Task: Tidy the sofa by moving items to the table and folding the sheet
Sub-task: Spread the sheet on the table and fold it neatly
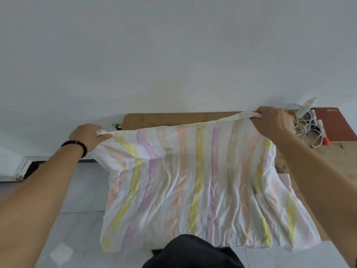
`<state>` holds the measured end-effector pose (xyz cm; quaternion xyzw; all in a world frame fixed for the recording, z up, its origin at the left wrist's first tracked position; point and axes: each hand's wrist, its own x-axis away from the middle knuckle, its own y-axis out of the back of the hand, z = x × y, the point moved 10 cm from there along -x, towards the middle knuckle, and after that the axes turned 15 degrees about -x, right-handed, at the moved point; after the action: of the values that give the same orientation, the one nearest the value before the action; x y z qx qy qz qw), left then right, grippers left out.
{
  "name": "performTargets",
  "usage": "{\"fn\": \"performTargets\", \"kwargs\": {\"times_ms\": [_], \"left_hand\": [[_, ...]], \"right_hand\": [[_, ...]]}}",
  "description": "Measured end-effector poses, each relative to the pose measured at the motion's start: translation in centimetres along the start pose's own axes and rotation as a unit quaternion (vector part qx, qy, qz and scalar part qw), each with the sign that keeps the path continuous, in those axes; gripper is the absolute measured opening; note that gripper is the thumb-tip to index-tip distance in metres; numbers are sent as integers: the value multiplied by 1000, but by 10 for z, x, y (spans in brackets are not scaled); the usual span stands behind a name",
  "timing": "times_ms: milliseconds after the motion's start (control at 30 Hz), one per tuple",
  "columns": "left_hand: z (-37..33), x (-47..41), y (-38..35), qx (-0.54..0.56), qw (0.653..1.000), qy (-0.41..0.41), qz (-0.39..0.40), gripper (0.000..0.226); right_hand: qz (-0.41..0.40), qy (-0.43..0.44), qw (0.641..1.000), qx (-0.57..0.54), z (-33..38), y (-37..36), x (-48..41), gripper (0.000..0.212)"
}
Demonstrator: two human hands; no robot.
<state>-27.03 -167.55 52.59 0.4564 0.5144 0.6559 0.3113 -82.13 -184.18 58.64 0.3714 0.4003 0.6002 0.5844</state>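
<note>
A white sheet [193, 180] with yellow, pink, purple and orange stripes hangs stretched in front of me, its top edge pulled taut. My left hand [88, 137], with a dark bead bracelet on the wrist, grips the top left corner. The top right corner is bunched in the grip of my right hand [272, 122]. The sheet's lower edge hangs near my dark trousers and partly drapes over the wooden table [173, 118] behind it. The sofa is out of view.
On the table's far right lie a red book [336, 124], tangled white cables [307, 126], markers and a white bottle [307, 105]. A white wall rises behind the table. Pale floor tiles [77, 209] spread to the left, with a dark gap at the wall's foot.
</note>
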Motion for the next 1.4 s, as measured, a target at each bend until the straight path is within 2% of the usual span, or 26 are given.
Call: {"fn": "performTargets", "kwargs": {"times_ms": [100, 200, 267, 333, 400, 467, 533, 567, 600, 633, 700, 800, 833, 867, 933, 1000, 1067, 1133, 1200, 1300, 1400], "left_hand": [[22, -14, -8, -78, 995, 9, -57, 39], [38, -15, -5, -137, 980, 55, -134, 27], [50, -21, -8, -128, 978, 106, -124, 31], [65, -33, -19, -37, 982, 174, -69, 47], [70, -46, -32, 112, 966, 231, -29, 52], [60, -59, -47, 291, 915, 280, 6, 52], [35, -77, -70, 479, 822, 304, 50, 47], [22, -88, -77, 549, 776, 305, 56, 43], [12, -101, -81, 589, 746, 306, 50, 39], [3, -113, -84, 608, 734, 301, 41, 35], [-9, -141, -95, 589, 756, 283, 29, 24], [-13, -177, -111, 475, 842, 258, 0, 21], [-14, -188, -116, 454, 855, 252, -9, 21], [-18, -195, -118, 447, 860, 247, -13, 26], [-25, -207, -131, 450, 862, 233, 3, 56], [-36, -206, -142, 442, 873, 205, 32, 84], [-35, -187, -148, 414, 891, 188, 14, 91], [-26, -157, -151, 356, 917, 173, -43, 85], [-23, -121, -164, 262, 948, 168, -66, 79], [-35, -65, -212, 140, 978, 153, -4, 77], [-37, -21, -247, 32, 992, 119, 22, 75]], "right_hand": [[12, -30, 998, 50, -8, -9, 17, 32], [51, -83, 987, 130, -27, -25, 32, 28], [65, -156, 978, 124, -49, -33, 41, 31], [68, -232, 970, -12, -64, -47, 43, 35], [51, -282, 928, -239, -65, -69, 33, 31], [24, -297, 861, -412, -55, -89, 11, 24], [-13, -296, 819, -492, -50, -106, -20, 20], [-28, -299, 809, -506, -51, -114, -37, 19], [-39, -301, 808, -505, -57, -125, -54, 21], [-43, -304, 814, -493, -64, -136, -70, 25], [-32, -313, 838, -445, -84, -160, -102, 41], [-14, -325, 886, -331, -114, -190, -134, 81], [-15, -301, 906, -297, -117, -197, -147, 82], [-16, -264, 922, -282, -114, -202, -160, 75], [15, -215, 935, -281, -106, -226, -175, 66], [64, -163, 954, -245, -93, -250, -174, 77], [60, -82, 977, -185, -71, -265, -159, 80], [24, -39, 985, -166, -35, -273, -130, 71], [37, 26, 987, -156, 17, -289, -98, 66], [131, 153, 973, -113, 101, -337, -37, 64], [232, 211, 948, -52, 155, -387, 13, 71]]}}
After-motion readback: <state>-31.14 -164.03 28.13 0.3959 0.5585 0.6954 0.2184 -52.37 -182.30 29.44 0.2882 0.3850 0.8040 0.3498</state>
